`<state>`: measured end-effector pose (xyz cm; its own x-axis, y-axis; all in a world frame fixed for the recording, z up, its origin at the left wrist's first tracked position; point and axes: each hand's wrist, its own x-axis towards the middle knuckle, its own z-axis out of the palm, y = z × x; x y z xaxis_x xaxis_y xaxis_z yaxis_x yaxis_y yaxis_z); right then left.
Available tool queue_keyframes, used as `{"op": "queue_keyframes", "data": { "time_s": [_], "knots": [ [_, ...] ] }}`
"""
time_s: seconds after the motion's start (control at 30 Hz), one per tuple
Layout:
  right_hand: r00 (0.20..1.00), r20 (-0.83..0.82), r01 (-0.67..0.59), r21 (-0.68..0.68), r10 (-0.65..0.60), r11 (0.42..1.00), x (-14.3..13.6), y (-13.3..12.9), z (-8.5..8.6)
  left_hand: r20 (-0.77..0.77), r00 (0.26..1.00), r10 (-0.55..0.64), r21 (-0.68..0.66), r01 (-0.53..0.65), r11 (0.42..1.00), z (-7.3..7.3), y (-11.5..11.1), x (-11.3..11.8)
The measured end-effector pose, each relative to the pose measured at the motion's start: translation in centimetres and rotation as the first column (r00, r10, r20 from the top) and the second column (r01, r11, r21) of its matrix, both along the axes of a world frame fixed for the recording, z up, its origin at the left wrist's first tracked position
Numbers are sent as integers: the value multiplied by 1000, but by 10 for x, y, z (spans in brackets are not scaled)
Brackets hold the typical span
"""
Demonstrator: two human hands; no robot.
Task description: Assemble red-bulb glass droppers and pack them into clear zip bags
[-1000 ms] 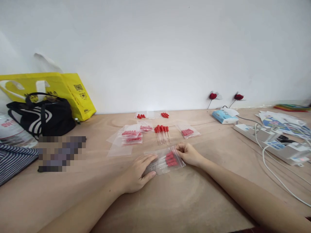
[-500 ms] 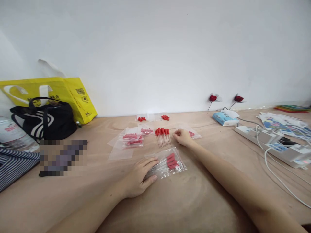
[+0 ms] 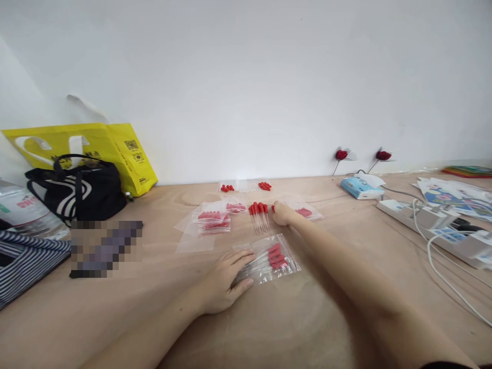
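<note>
My left hand (image 3: 223,279) lies on the left end of a clear zip bag (image 3: 265,278), fingers stretched out over the plastic and thumb apart. Inside the bag are several droppers with red bulbs (image 3: 275,253). Beyond it, a row of loose droppers (image 3: 259,218) lies side by side, red bulbs pointing away from me. At the right end of this row, my right hand (image 3: 282,212) is closed around a dropper, whose red bulb (image 3: 273,208) shows at the fingertips. The rest of that dropper is mostly hidden.
Small bags of red bulbs (image 3: 213,224) lie left of the row, another bag (image 3: 312,210) to its right. Two red bulb piles (image 3: 227,188) sit by the wall. A tissue pack (image 3: 361,187) and power strip (image 3: 442,233) stand right; bags (image 3: 144,169) stand left.
My right hand has closed on the rightmost dropper, and its bulb now stands slightly apart from the row. My left hand stays on the zip bag. The view has shifted a little.
</note>
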<state>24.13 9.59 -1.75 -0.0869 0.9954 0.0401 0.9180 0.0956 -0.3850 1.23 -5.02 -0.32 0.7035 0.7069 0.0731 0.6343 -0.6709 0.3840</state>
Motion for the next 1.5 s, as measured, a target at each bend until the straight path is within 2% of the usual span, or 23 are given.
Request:
{"op": "queue_keyframes", "data": {
  "time_s": [0.2, 0.27, 0.3, 0.37, 0.43, 0.5, 0.6, 0.7, 0.8, 0.97, 1.07, 1.2, 1.5],
  "knots": [
    [966, -258, 37, 121, -4, 992, 40, -43, -2, -23, 1000, 17, -16, -18, 1000, 0, 1, -1],
    [779, -626, 128, 178, 12, 976, 49, -60, -8, -23, 1000, 19, -20, -19, 1000, -1, 1, -1],
    [668, -744, 169, 185, 26, 968, 51, -68, -11, -21, 1000, 19, -21, -20, 1000, -1, 1, -1],
    [474, -879, 224, 167, 42, 960, 51, -83, -16, -9, 1000, 16, -19, -17, 1000, -2, 1, -1],
    [347, -937, 259, 133, 36, 957, 45, -92, -17, 9, 1000, 9, -8, -9, 1000, -2, 1, -1],
    [267, -963, 282, 103, 25, 954, 38, -97, -17, 18, 1000, 6, 1, -6, 1000, -2, 1, -1],
    [190, -982, 286, 51, -4, 957, 25, -101, -16, 7, 1000, 17, -10, -17, 1000, -2, 2, -1],
    [132, -989, 215, -32, -62, 976, 16, -105, -17, 32, 999, 22, -21, -21, 1000, -3, 2, -1],
    [149, -985, 63, -75, -83, 995, 13, -111, -15, 58, 998, 20, -33, -18, 999, -3, 2, -2],
    [332, -943, -136, -71, -22, 988, 14, -117, -10, 41, 999, 25, -61, -23, 998, 1, 0, 0],
    [390, -921, -201, -81, 4, 976, 16, -115, -11, 25, 999, 36, -60, -34, 998, 2, -1, 1],
    [451, -893, -207, -103, 1, 973, 16, -111, -15, 27, 999, 31, -46, -29, 999, 1, 0, 0],
    [500, -863, -199, -191, -68, 961, 14, -114, -18, 37, 998, 43, -45, -41, 998, 0, -2, 0]
  ]
}}
